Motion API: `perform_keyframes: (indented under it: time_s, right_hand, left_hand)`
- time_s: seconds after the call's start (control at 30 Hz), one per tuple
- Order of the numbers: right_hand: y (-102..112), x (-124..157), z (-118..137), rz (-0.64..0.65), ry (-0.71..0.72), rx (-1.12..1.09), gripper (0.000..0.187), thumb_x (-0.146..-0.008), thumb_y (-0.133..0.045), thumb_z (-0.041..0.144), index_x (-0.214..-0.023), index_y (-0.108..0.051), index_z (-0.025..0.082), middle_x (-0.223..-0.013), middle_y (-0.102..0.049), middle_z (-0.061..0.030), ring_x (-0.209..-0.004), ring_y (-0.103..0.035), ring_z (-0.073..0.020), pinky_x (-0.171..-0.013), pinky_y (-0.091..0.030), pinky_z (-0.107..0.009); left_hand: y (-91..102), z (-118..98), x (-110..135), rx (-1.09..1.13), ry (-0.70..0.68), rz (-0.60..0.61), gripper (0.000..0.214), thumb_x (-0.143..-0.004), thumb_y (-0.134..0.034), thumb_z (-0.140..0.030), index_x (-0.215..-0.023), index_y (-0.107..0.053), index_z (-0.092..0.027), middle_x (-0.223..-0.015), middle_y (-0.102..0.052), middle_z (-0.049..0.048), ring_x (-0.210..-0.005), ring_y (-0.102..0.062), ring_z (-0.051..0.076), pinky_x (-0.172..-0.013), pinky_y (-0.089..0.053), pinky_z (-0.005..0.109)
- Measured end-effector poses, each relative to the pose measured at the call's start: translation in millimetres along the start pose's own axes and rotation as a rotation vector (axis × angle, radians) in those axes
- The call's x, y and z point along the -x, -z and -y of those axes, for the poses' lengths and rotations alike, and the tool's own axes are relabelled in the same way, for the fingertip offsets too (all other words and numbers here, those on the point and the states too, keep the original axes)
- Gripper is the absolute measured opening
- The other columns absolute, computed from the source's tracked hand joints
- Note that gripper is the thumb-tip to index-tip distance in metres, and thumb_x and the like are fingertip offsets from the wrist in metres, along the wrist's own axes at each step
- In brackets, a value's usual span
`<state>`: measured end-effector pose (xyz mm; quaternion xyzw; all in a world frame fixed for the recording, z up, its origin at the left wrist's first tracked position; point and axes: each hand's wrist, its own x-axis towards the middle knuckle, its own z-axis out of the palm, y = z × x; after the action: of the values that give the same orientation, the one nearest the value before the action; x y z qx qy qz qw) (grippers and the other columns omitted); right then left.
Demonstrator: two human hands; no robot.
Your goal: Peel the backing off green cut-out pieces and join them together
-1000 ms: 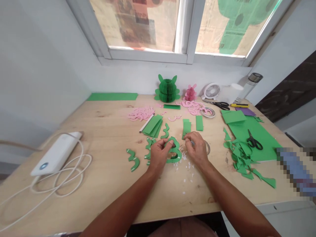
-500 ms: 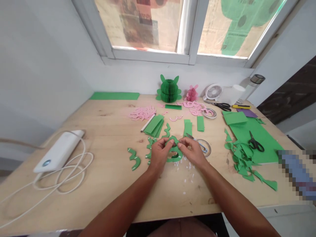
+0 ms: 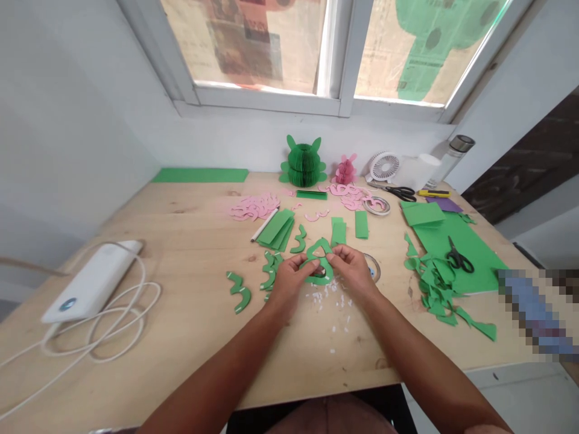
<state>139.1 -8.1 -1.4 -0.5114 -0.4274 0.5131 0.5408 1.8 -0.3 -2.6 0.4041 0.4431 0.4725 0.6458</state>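
Note:
A green paper cut-out point(image 3: 312, 248) with curved loops is stretched between my hands, low over the table. White strips show on it. My left hand point(image 3: 293, 282) pinches its left side with thumb and fingers. On the other side, my right hand point(image 3: 353, 271) has thumb and fingertips closed on its right edge. Small white paper bits point(image 3: 332, 292) are scattered below. Left of my left hand lie wavy green paper pieces point(image 3: 243, 295) with white strips; more lie partly behind that hand. A tape roll point(image 3: 377, 268) is partly covered by my right hand.
Green paper scraps point(image 3: 436, 280), black-handled scissors point(image 3: 459, 260) and green sheets point(image 3: 482, 256) lie at the right. A white power bank point(image 3: 94, 280) and cable occupy the left. Behind are pink paper pieces point(image 3: 256, 206), a green honeycomb paper figure point(image 3: 304, 166) and a small fan point(image 3: 384, 166).
The cut-out's loops are spread wider, and its upper part now shows more between my hands. My right hand covers more of the tape roll. The view has shifted slightly right.

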Motion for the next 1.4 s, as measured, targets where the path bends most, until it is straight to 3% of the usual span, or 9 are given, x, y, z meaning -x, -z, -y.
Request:
perform_keyframes:
  time_s: [0.17, 0.4, 0.93, 1.17, 1.4]
  right_hand:
    - [-1.3, 1.3, 2.2, 0.058, 0.030, 0.034, 0.025, -0.069, -0.065, 0.040, -0.066, -0.053, 0.018, -0.057, -0.047, 0.0044, -0.053, -0.042, -0.0100, -0.052, -0.033, -0.023]
    - [-0.7, -0.4, -3.5, 0.079, 0.057, 0.106, 0.030, -0.068, -0.065, 0.037, -0.058, -0.043, 0.019, -0.051, -0.033, 0.0074, -0.048, -0.030, -0.0082, -0.047, -0.023, -0.023]
    - [0.5, 0.7, -0.5, 0.093, 0.058, 0.063, 0.033, -0.069, -0.067, 0.041, -0.060, -0.043, 0.019, -0.052, -0.032, 0.0076, -0.048, -0.029, -0.0078, -0.047, -0.021, -0.023]
    - [0.9, 0.9, -2.3, 0.081, 0.069, 0.044, 0.031, -0.069, -0.067, 0.036, -0.059, -0.043, 0.019, -0.052, -0.030, 0.0078, -0.048, -0.028, -0.0076, -0.047, -0.020, -0.023]
    - [0.5, -1.1, -4.1, 0.053, 0.053, 0.050, 0.030, -0.067, -0.068, 0.037, -0.060, -0.044, 0.019, -0.053, -0.036, 0.0071, -0.049, -0.033, -0.0081, -0.048, -0.025, -0.022]
  left_hand:
    - [0.6, 0.0, -0.4, -0.054, -0.063, -0.069, 0.020, -0.061, -0.070, -0.032, -0.068, -0.066, -0.014, -0.057, -0.064, 0.0009, -0.056, -0.060, 0.015, -0.066, -0.049, 0.028]
    - [-0.9, -0.5, 0.8, -0.078, -0.108, -0.046, 0.019, -0.062, -0.070, -0.031, -0.070, -0.067, -0.014, -0.062, -0.066, 0.0012, -0.060, -0.060, 0.015, -0.065, -0.049, 0.027]
    - [-0.9, -4.3, 2.5, -0.094, -0.109, -0.053, 0.015, -0.062, -0.070, -0.030, -0.063, -0.067, -0.015, -0.061, -0.066, 0.0002, -0.061, -0.059, 0.014, -0.061, -0.046, 0.024]
    - [-4.0, -2.6, 4.8, -0.061, -0.102, -0.083, 0.018, -0.062, -0.070, -0.030, -0.069, -0.066, -0.014, -0.065, -0.068, 0.0014, -0.065, -0.060, 0.015, -0.072, -0.048, 0.028]
    - [-0.6, 0.6, 2.1, -0.077, 0.016, 0.016, 0.031, -0.057, -0.074, -0.032, -0.081, -0.067, -0.014, -0.074, -0.066, 0.0023, -0.069, -0.060, 0.017, -0.062, -0.051, 0.027]
